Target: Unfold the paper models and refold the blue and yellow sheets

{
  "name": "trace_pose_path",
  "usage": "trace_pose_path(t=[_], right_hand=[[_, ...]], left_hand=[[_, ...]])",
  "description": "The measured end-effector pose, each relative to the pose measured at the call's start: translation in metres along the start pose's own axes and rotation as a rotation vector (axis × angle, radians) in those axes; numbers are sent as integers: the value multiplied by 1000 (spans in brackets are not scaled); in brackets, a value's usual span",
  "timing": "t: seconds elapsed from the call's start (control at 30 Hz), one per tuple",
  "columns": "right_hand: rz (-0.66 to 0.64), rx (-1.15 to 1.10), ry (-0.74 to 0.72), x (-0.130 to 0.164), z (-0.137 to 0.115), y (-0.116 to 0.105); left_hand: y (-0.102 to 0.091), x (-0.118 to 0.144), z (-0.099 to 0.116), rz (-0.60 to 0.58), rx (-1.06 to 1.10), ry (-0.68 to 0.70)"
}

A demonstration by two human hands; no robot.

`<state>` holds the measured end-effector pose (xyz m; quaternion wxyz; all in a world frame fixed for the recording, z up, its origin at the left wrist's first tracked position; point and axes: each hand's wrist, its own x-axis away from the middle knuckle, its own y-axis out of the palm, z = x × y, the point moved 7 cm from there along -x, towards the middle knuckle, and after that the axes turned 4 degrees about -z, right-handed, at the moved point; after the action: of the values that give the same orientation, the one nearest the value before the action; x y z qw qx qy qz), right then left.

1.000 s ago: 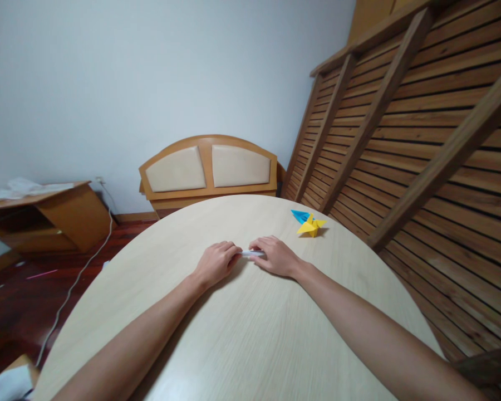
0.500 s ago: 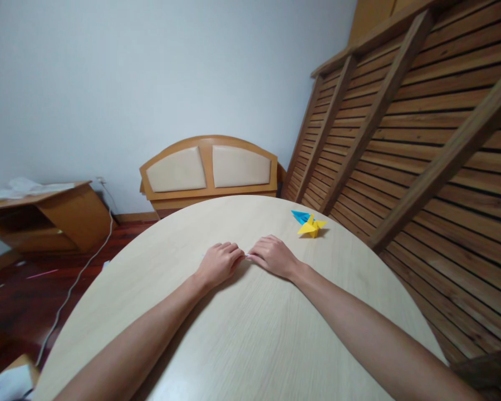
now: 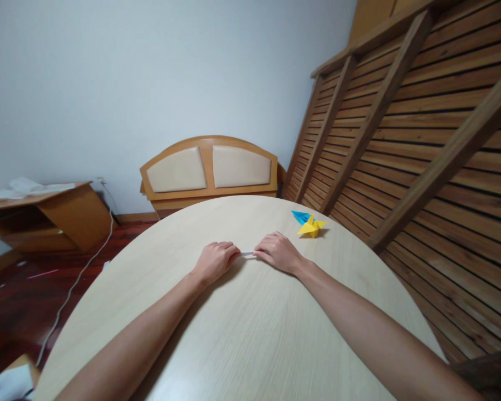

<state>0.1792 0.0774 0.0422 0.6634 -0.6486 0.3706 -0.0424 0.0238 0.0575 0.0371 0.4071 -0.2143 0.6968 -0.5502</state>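
On pale wood-grain table (image 3: pixel 250 334), left hand (image 3: pixel 215 260) and right hand (image 3: pixel 279 252) grip folded white paper (image 3: pixel 247 254).

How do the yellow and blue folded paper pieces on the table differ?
The yellow folded paper lies nearer the right hand; the blue folded paper lies behind it, farther off. Yellow shows raised points; blue looks flatter, like a dart. Both rest untouched on the table, touching each other.
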Motion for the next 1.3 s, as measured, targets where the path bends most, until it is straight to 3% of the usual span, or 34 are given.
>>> trace_pose_path(t=[0.4,0.77,0.93,1.1,1.3], right_hand=[[11,-19,66,5,17,-1],[35,-7,112,10,28,-3],[53,8,110,6,18,-2],[41,-20,22,-3,-9,3],[33,-25,-6,-6,-17,7]], left_hand=[[-1,8,-27,16,40,-50],[-8,18,-52,123,44,-90],[-21,15,-31,269,6,-49],[-8,2,13,144,-22,113],[-4,-1,14,61,-19,63]])
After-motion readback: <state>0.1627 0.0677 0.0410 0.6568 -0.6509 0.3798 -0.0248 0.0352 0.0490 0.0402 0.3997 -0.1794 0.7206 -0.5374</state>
